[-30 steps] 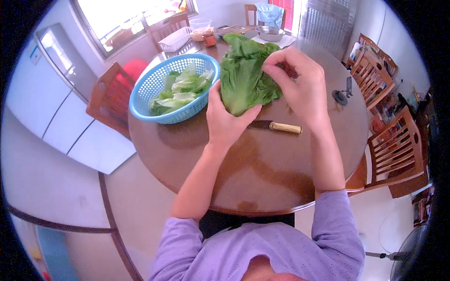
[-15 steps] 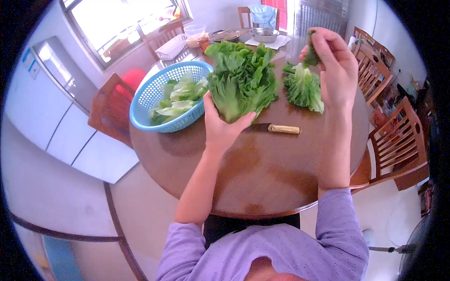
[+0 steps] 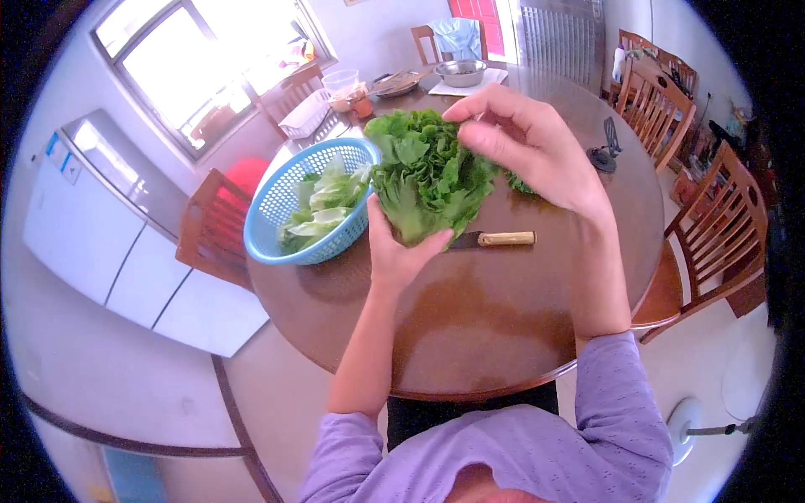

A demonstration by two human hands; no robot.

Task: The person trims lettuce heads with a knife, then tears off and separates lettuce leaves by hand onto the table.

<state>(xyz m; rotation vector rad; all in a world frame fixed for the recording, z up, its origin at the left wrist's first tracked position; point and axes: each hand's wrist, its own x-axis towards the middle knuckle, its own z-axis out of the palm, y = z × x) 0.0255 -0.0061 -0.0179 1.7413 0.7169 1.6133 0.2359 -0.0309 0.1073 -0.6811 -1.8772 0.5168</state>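
Note:
A leafy head of green lettuce [image 3: 428, 176] is held up over the table by my left hand [image 3: 401, 251], which grips it low, near its base. My right hand [image 3: 537, 151] is at the lettuce's upper right edge, fingers curved and thumb apart, with nothing visible in it. Behind that hand, a bit of more lettuce [image 3: 518, 183] shows on the table; most of it is hidden. A knife with a pale handle [image 3: 506, 238] lies just below, its blade partly covered by the held lettuce. To the left, a blue perforated basket [image 3: 262, 220] contains torn lettuce leaves [image 3: 323, 205].
The round brown table [image 3: 470, 335] carries a white rack [image 3: 306, 116], a clear plastic tub [image 3: 340, 81], a metal bowl [image 3: 460, 74] and a dark utensil [image 3: 605, 147] farther back. Wooden chairs [image 3: 713, 226] stand around it.
My right hand has moved left from above the table to the held lettuce, and the green piece it pinched no longer shows. My left hand still holds the lettuce. The view has shifted.

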